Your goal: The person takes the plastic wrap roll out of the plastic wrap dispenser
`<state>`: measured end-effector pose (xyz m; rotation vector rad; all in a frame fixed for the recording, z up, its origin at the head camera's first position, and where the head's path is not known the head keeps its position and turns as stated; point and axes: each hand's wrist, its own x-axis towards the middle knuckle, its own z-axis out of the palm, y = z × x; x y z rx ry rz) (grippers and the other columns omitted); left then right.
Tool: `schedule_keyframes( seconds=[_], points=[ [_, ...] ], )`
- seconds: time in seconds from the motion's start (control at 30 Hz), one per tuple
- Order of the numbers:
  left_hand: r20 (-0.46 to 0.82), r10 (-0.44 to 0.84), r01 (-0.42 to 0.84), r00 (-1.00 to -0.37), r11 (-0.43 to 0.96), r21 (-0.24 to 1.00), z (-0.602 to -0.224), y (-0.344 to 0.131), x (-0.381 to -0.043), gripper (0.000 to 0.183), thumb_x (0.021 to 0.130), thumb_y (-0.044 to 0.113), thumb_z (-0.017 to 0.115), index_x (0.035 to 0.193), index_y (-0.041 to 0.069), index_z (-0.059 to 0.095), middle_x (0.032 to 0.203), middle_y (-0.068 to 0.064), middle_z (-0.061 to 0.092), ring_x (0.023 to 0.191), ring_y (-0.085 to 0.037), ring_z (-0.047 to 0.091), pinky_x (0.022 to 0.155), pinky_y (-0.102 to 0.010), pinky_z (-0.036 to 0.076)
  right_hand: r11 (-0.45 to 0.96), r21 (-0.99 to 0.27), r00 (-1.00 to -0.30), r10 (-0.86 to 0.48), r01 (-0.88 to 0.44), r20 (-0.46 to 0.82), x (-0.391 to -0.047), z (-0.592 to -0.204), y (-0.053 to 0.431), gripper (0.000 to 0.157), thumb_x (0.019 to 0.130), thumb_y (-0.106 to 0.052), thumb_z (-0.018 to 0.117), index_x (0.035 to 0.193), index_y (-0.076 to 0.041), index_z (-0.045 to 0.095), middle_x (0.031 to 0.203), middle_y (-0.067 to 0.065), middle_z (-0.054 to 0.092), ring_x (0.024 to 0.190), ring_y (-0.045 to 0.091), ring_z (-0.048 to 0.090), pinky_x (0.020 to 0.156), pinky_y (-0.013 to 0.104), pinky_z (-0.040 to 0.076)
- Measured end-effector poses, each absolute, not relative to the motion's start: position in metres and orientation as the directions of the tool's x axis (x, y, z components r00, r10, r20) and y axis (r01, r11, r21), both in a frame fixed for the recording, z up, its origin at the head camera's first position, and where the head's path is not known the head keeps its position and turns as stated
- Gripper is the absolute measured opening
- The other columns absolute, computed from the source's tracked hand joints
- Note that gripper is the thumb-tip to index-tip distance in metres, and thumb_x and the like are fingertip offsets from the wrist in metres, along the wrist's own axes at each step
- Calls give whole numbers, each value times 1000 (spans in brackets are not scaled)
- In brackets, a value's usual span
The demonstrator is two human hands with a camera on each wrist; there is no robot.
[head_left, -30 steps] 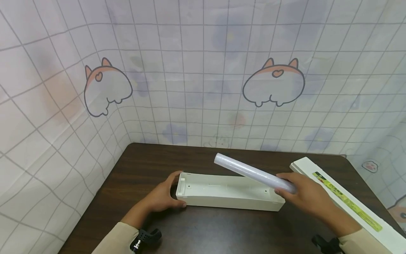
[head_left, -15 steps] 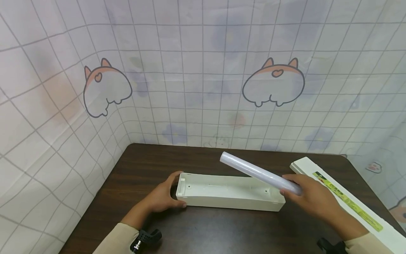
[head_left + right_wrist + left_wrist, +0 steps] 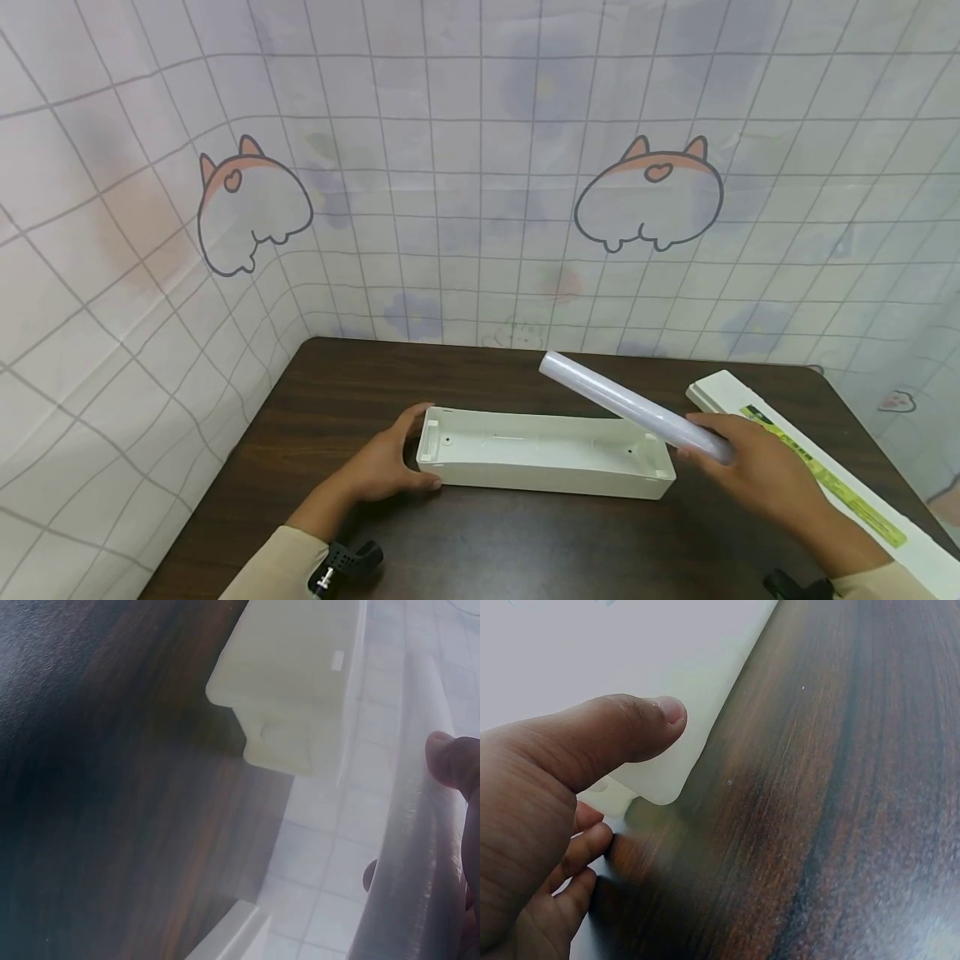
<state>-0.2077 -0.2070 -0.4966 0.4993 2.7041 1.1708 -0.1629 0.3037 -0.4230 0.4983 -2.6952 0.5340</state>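
Note:
A long, shallow off-white plastic box (image 3: 547, 477), open at the top, lies on the dark wooden table. My left hand (image 3: 382, 460) grips its left end, thumb on the front wall and fingers behind; the left wrist view shows the thumb (image 3: 630, 735) pressed along the wall near a corner. My right hand (image 3: 757, 467) holds a pale, glossy, translucent roll (image 3: 622, 400) by its near end. The roll slants up and to the left above the box's right end. In the right wrist view the thumb (image 3: 454, 761) lies across the roll (image 3: 412, 847).
On the right a long white piece (image 3: 720, 387) with a yellow-green label (image 3: 862, 500) lies slantwise, partly under the right forearm. The brown table (image 3: 525, 550) ends at a wall cloth (image 3: 480, 208) printed with a grid and cartoon animals.
My right hand has moved to the right with the roll, carrying it from over the middle of the box toward its right end. The left hand and the box have stayed put.

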Motion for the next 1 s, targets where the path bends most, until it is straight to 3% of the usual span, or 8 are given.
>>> schedule_keyframes(
  seconds=[0.6, 1.0],
  points=[
    [-8, 344, 234, -939, 654, 720, -496, -206, -207, 118, 70, 43, 95, 162, 23, 23, 149, -12, 52, 134, -33, 51, 108, -59, 36, 882, -300, -881, -223, -365, 417, -158, -431, 319, 49, 83, -29, 87, 123, -5, 72, 98, 6, 72, 73, 15, 52, 59, 37, 41],
    [-3, 353, 244, -936, 651, 719, -496, -207, -207, 117, 70, 42, 95, 161, 23, 24, 149, -11, 52, 134, -32, 51, 108, -59, 35, 883, -325, -878, -173, -339, 447, -150, -436, 333, 42, 82, -29, 88, 118, -12, 74, 100, 2, 73, 75, 9, 52, 62, 36, 43]
  ],
)
